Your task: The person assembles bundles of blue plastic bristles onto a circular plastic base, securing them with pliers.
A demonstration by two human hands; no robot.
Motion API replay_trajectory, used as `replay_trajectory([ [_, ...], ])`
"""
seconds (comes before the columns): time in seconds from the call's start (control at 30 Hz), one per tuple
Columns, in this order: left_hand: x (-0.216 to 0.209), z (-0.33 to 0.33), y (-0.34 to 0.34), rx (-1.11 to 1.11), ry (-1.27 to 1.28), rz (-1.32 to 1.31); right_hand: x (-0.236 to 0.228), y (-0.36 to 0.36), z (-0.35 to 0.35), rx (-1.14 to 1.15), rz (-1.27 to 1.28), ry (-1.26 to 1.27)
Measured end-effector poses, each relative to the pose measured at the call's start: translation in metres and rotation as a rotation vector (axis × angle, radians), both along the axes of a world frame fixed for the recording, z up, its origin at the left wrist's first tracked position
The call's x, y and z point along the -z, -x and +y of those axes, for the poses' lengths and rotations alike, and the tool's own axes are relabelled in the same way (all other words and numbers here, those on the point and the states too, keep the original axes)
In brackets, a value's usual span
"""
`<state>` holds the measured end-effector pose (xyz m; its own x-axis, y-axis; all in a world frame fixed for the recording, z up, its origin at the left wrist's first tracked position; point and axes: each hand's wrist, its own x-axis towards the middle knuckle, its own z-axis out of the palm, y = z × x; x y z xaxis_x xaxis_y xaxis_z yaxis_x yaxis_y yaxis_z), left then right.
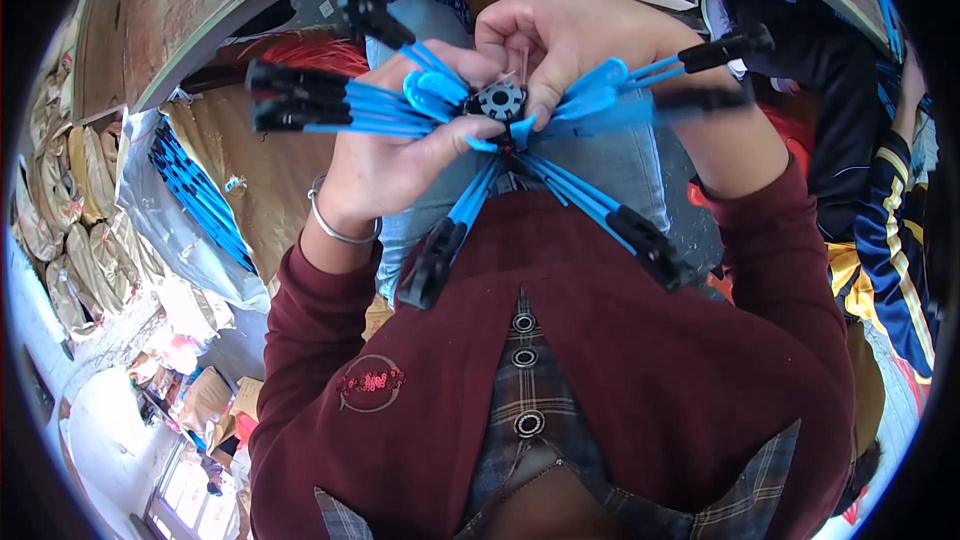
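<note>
Blue rods (205,202) lie at nine o'clock, a co-worker's sleeve (882,240) at three. At twelve, the left hand (400,155) grips and right hand (575,40) pinches a splayed blue frame (505,105), black-tipped, its hub (500,98) partly covered.

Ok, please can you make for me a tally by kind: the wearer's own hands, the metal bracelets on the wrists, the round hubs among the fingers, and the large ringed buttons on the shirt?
Left hand and right hand: 2
Metal bracelet: 1
Round hub: 1
Large ringed buttons: 3
Total: 7
</note>
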<state>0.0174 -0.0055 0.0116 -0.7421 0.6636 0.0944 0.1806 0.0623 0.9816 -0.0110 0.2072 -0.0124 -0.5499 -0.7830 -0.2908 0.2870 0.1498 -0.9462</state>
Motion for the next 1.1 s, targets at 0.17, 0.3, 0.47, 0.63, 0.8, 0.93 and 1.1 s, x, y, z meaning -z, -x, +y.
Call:
replay_trajectory([
  [0.17,-0.005,0.002,-0.003,0.063,0.024,0.067,-0.004,-0.001,-0.004,-0.126,0.005,-0.042],
  [0.3,-0.002,-0.003,0.007,0.13,0.283,0.165,0.011,0.015,-0.013,-0.303,0.127,-0.026],
  [0.47,-0.004,0.0,0.013,0.009,0.057,0.117,0.008,0.009,-0.008,-0.146,0.332,0.051],
  [0.63,-0.034,0.003,0.033,0.165,0.346,0.645,-0.019,-0.01,-0.012,-0.227,0.587,-0.087],
  [0.8,-0.019,-0.008,0.025,-0.122,0.232,0.652,-0.008,-0.028,-0.011,0.037,0.534,-0.108],
  [0.93,-0.008,-0.017,-0.007,-0.285,-0.064,-0.163,0.018,-0.045,-0.013,0.33,0.573,-0.086],
  [1.1,0.009,-0.018,-0.032,-0.295,-0.045,-0.107,0.002,-0.067,-0.031,0.453,0.587,-0.24],
])
